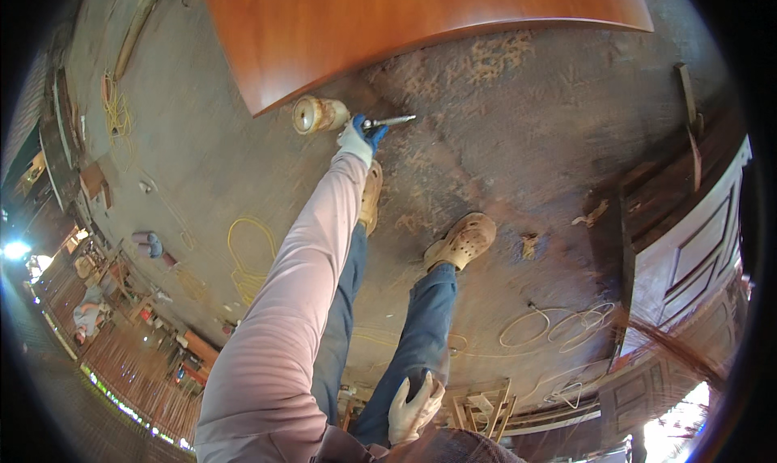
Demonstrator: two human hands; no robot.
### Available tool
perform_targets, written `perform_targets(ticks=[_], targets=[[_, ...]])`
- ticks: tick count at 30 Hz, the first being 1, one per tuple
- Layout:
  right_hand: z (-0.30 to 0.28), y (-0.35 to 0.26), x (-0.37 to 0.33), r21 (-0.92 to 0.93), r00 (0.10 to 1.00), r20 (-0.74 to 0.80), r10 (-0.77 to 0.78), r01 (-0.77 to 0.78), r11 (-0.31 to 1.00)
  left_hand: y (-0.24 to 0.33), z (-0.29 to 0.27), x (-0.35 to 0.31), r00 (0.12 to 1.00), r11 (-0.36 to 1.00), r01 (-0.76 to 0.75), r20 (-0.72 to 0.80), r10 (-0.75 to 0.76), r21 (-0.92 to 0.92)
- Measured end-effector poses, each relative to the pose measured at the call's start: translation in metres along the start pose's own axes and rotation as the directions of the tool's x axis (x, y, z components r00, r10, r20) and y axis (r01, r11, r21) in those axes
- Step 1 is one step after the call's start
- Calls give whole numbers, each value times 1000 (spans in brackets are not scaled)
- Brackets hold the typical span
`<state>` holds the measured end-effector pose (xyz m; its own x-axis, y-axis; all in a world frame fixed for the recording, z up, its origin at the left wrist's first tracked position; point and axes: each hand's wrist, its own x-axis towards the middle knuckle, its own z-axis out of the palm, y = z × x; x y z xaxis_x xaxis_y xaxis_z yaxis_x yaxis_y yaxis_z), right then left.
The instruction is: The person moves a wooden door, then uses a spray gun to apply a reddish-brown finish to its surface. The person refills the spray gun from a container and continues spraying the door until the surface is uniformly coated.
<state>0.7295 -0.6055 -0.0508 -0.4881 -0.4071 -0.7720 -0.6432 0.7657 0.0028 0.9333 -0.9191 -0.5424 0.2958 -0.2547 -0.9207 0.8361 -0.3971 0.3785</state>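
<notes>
My left hand (362, 137), in a white glove with blue fingers, reaches far forward and is closed round a spray gun (390, 122). Its cream cup (319, 115), stained brown, sticks out to the left, and the silver end points right. Just beyond the gun lies the near corner of a glossy orange-brown wooden panel (348, 30) with a curved edge; the gun is apart from it. My right hand (414, 412), in a pale glove, is close to my body by my right leg. Its fingers are partly spread, and I see nothing held in them.
Yellow hose (247, 261) loops over the concrete floor at left, and a pale hose (558, 327) coils at right. Dark panelled doors (688, 265) lean at right. Wooden frames (486, 410) stand near the lower edge. Another person (87, 313) is at far left.
</notes>
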Motion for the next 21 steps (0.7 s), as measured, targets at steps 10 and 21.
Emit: perform_targets(ticks=[10, 21], targets=[[-16, 19, 6, -13, 987, -146, -65, 63, 998, 37, -53, -124, 990, 878, 8, -128, 61, 479], [-68, 23, 27, 298, 975, -212, -66, 129, 946, 166, -143, -420, 951, -322, -227, 280, 129, 919]])
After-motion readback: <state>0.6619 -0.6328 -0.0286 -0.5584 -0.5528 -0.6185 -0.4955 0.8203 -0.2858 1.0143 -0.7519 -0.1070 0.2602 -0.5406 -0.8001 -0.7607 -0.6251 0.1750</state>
